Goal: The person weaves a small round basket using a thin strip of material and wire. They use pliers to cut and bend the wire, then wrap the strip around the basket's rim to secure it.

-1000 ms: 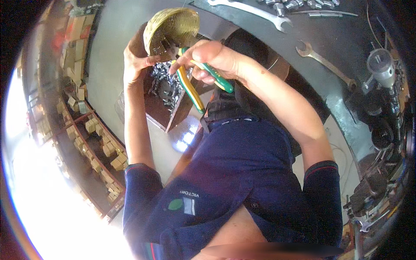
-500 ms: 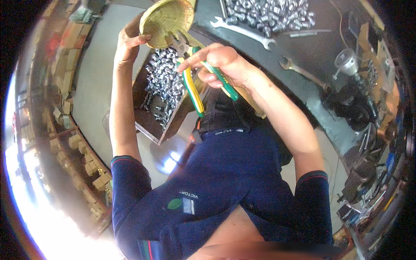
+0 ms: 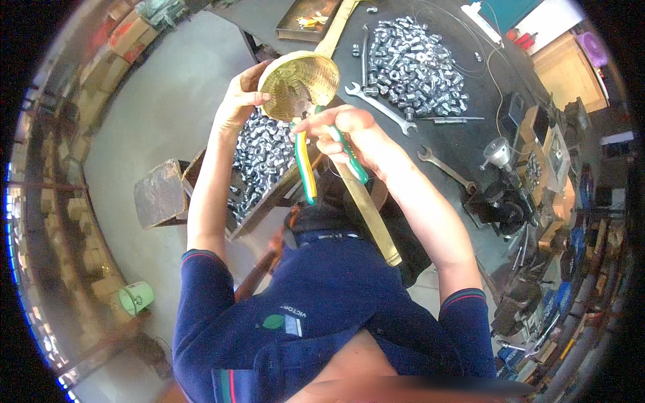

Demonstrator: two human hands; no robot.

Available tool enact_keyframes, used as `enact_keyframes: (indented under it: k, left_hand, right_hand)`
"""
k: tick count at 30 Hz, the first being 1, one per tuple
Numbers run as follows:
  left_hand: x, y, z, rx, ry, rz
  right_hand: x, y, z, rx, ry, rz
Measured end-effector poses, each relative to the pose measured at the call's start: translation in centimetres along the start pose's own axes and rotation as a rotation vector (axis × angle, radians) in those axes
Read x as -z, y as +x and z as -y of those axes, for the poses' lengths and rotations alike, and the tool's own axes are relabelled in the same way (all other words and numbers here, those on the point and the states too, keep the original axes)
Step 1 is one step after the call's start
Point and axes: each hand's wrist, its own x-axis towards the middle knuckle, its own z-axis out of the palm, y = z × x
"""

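Note:
My left hand point(image 3: 240, 99) grips the rim of a small round woven basket point(image 3: 285, 77), fingers behind it and thumb on the near edge. The basket is tilted, its hollow facing me. In my right hand point(image 3: 354, 133) is a pair of pliers point(image 3: 306, 171) with green and yellow handles, which stand spread apart. Their jaws reach the basket's inner right side; whether they grip the weave I cannot tell. A flat bamboo strip point(image 3: 373, 218) slants down from below my right hand, and another strip point(image 3: 339, 27) runs up behind the basket. How they join is hidden.
Below the basket, a wooden box holds shiny metal fittings point(image 3: 263, 158). On the dark workbench to the right lie a heap of similar fittings point(image 3: 416, 67), an open-end wrench point(image 3: 383, 109) and another wrench point(image 3: 447, 169). A tray point(image 3: 289, 30) sits at the far edge, a green bucket point(image 3: 136, 297) at left.
The view has shifted, showing more of the bench and floor. Both hands, with basket and pliers, appear lower and further right. The pliers' jaws are now deeper against the basket, and more of the bamboo strip shows.

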Motion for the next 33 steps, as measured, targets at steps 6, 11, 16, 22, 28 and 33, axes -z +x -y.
enact_keyframes:
  k: [6, 11, 16, 22, 28, 33]
  left_hand:
    - [-0.1, -0.6, -0.3, 0.014, 0.005, -0.018]
    - [-0.7, -0.3, -1.3, 0.000, -0.030, 0.025]
    - [-0.9, 0.0, -1.5, -0.023, -0.035, 0.038]
    - [-1.0, 0.2, -1.5, -0.033, -0.035, 0.047]
    - [-1.2, 0.2, -2.1, -0.053, 0.004, 0.046]
    - [-1.3, 0.3, -2.0, -0.049, 0.000, 0.053]
  right_hand:
    - [0.7, 0.9, -0.7, -0.020, -0.001, 0.022]
    - [1.3, 1.9, -0.4, -0.044, 0.029, 0.070]
    - [2.3, 2.2, -0.5, 0.049, -0.030, 0.142]
    - [0.9, 2.2, 0.4, 0.035, -0.039, 0.036]
    - [1.6, 2.6, 0.6, 0.007, -0.092, 0.018]
    - [2.0, 2.8, 0.4, 0.023, -0.126, 0.069]
